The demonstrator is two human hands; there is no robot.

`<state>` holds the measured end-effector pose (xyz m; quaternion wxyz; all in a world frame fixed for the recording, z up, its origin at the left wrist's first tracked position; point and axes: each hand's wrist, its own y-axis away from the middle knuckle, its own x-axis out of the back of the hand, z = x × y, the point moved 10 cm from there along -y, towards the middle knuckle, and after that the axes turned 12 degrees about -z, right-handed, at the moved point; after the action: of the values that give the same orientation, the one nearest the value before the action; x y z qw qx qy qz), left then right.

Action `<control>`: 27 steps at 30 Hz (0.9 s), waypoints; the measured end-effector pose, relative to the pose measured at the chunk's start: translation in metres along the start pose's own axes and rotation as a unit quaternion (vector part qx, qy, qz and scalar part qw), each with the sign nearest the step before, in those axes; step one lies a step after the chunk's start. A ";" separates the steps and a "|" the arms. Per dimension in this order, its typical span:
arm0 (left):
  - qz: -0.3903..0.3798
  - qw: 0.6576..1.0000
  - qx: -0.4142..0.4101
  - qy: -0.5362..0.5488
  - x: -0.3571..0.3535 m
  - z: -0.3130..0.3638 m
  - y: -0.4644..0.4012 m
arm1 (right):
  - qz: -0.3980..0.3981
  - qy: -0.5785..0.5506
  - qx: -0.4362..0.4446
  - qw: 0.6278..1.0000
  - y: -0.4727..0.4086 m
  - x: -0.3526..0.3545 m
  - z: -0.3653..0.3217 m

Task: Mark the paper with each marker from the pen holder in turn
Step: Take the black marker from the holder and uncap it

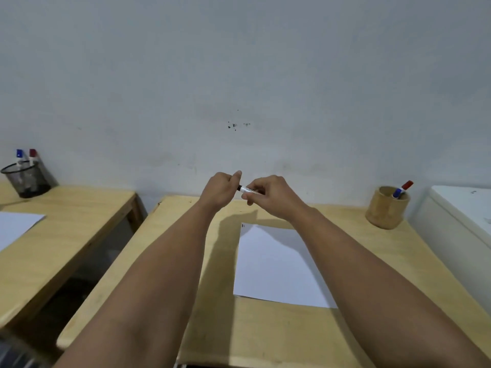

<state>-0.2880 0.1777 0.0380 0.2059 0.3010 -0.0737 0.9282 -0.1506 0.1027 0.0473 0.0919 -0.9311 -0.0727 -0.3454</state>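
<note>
Both my hands are raised above the far edge of the wooden table. My right hand grips the white barrel of a black marker. My left hand is closed around the marker's dark cap end; whether the cap is on or off is hidden by my fingers. A white sheet of paper lies flat on the table below, with a small dark mark near its top left corner. A round wooden pen holder stands at the table's far right, holding a blue marker and a red marker.
A second wooden table stands to the left across a gap, carrying a black mesh cup with a blue and a red marker and another white sheet. A white appliance borders the right side. A pale wall rises behind.
</note>
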 end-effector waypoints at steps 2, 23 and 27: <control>-0.008 1.000 0.014 0.005 -0.009 -0.010 -0.009 | 0.000 0.018 -0.003 1.000 -0.003 -0.003 0.011; 0.114 0.990 0.077 0.015 0.048 -0.078 -0.034 | -0.003 0.286 -0.015 0.958 -0.011 0.052 0.061; 0.066 0.965 0.043 -0.251 0.039 -0.086 -0.023 | 0.082 0.004 -0.094 0.992 0.007 0.077 0.090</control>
<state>-0.3521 0.2339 -0.0083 0.1063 0.5272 -0.1028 0.8367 -0.0350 0.1213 0.0296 0.0323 -0.9370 0.0373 -0.3458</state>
